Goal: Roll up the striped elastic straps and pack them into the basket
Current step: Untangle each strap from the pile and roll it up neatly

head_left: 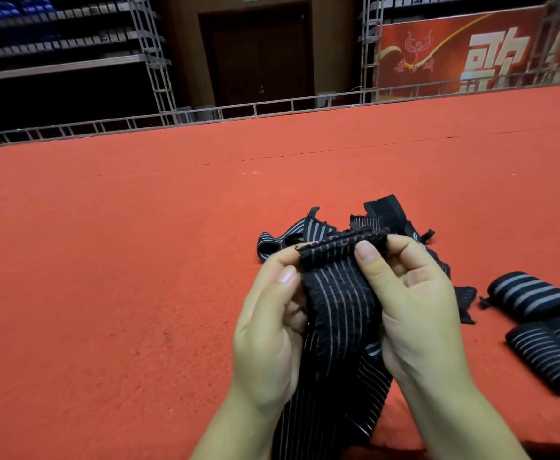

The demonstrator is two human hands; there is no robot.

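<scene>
A black elastic strap with thin white stripes is held up between both hands, its top end folded over. My left hand pinches its left edge with thumb and fingers. My right hand pinches the right top corner, thumb on the front. The strap's tail hangs down toward me between my wrists. Behind the hands a loose heap of unrolled straps lies on the red carpet. Rolled straps lie at the right: one roll farther off, another roll nearer. No basket shows in this view.
Red carpet covers the floor all around. A low metal truss rail runs along its far edge, with dark seating, a door and a red banner beyond.
</scene>
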